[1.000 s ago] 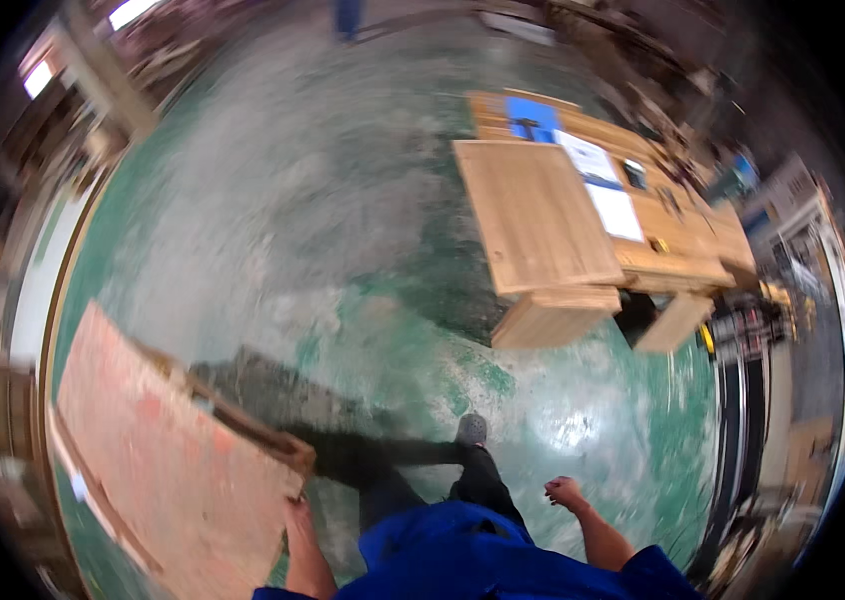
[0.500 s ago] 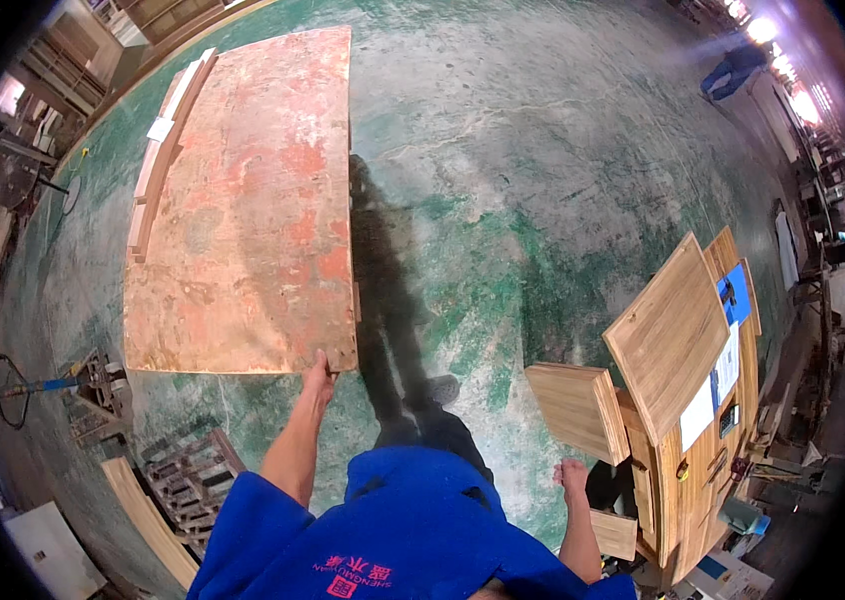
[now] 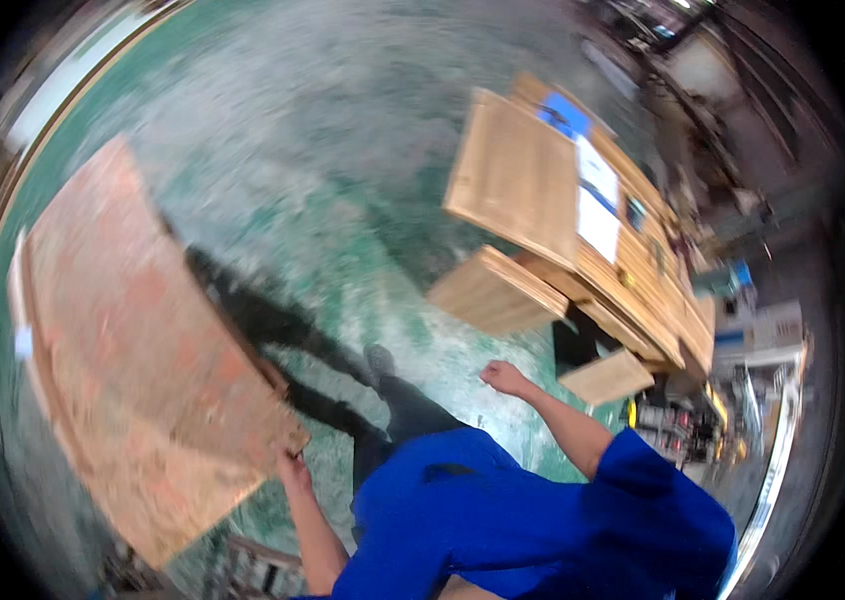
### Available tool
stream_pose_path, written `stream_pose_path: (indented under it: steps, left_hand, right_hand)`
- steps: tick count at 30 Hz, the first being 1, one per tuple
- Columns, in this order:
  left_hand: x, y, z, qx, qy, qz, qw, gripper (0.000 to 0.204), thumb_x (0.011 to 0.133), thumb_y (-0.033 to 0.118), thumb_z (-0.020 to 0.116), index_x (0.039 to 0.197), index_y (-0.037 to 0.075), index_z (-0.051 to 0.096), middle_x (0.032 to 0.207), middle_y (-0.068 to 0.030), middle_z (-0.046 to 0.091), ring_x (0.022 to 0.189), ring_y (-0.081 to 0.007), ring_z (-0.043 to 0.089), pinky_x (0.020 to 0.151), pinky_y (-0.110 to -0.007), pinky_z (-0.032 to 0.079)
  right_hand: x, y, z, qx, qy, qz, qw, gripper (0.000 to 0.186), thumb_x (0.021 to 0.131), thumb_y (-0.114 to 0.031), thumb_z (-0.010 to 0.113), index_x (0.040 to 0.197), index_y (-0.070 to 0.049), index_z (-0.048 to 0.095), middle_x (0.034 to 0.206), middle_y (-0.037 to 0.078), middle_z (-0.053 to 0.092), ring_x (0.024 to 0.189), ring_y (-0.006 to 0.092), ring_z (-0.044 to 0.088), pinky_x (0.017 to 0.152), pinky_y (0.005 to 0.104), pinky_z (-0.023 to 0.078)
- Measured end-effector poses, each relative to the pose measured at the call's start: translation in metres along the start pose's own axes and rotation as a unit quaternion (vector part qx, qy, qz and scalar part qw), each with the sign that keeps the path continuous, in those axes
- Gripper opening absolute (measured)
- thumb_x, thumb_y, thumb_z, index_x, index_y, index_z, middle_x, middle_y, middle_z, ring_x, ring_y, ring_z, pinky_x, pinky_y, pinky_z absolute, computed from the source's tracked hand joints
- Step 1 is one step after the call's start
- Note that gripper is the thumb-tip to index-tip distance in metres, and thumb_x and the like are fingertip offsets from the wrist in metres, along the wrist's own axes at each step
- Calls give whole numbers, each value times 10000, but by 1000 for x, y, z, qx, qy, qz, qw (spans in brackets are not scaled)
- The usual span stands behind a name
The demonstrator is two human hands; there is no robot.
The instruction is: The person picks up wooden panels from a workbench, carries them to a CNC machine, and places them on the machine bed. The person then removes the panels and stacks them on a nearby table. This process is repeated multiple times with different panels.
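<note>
A large worn plywood board (image 3: 153,320) with reddish patches lies to my left, raised above the floor. My left hand (image 3: 293,472) is closed on its near right corner, the fingers partly hidden at the edge. Along the board's far left side rests a narrow wooden strip (image 3: 48,390) with a small white piece on it. My right hand (image 3: 507,378) hangs in the air with its fingers curled and nothing visible in it. It is nearest to the wooden panels (image 3: 498,290) on the right.
At the right stands a stack of wooden panels (image 3: 523,180) bearing a blue item (image 3: 565,115) and white papers (image 3: 598,200). Smaller panel ends (image 3: 607,376) jut out low. Behind it are shelves and tools, blurred. The green-grey floor (image 3: 343,240) lies between stack and board.
My view has swung to the right, so the board now sits further left and tilted, and the panels nearer the middle. The left hand stays at the board's corner; the right has come forward.
</note>
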State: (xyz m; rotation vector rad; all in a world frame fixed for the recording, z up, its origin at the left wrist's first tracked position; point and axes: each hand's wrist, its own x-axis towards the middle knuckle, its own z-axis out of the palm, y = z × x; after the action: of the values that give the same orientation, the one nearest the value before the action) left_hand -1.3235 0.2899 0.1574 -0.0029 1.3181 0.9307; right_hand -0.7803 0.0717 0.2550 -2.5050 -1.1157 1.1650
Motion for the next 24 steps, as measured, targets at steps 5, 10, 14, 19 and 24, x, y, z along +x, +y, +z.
stream_pose_path:
  steps: [5, 10, 14, 19, 24]
  left_hand:
    - [45, 11, 43, -19, 8, 5, 1000, 578, 1035, 375, 610, 1449, -4, 471, 1425, -138, 568, 1314, -303, 537, 1109, -450, 444]
    - [1, -47, -51, 10, 34, -20, 999, 615, 1027, 396, 613, 1475, 7, 451, 1458, -129, 541, 1325, -309, 520, 1138, -459, 407]
    - [-33, -51, 39, 110, 35, -18, 993, 548, 1038, 360, 606, 1448, 18, 488, 1427, -123, 574, 1293, -309, 546, 1094, -467, 437]
    - [-16, -87, 178, 412, 293, 187, 842, 557, 1037, 323, 587, 1453, -25, 463, 1419, -246, 533, 1239, -368, 580, 987, -482, 511]
    - [20, -142, 405, 632, 124, 219, 733, 622, 1034, 350, 587, 1464, -69, 425, 1453, -306, 477, 1243, -447, 564, 983, -522, 518]
  right_hand:
    - [91, -4, -122, 43, 120, 165, 978, 341, 900, -368, 627, 989, -53, 723, 1014, 239, 727, 940, 407, 703, 835, 482, 558]
    - [42, 158, -143, 121, 323, 227, 911, 359, 917, -381, 676, 1095, -70, 687, 1058, 208, 737, 1017, 359, 709, 876, 443, 554]
    - [141, 260, -246, 173, 415, 224, 865, 509, 918, -443, 708, 1122, 21, 660, 997, 175, 731, 888, 249, 710, 758, 391, 562]
    - [205, 275, -303, 274, 349, 262, 857, 604, 930, -479, 697, 1213, 48, 613, 989, 180, 724, 907, 264, 705, 792, 395, 560]
    - [241, 280, -339, 324, 271, 222, 879, 827, 939, -661, 580, 1314, 75, 604, 1138, 229, 702, 1108, 293, 665, 961, 397, 510]
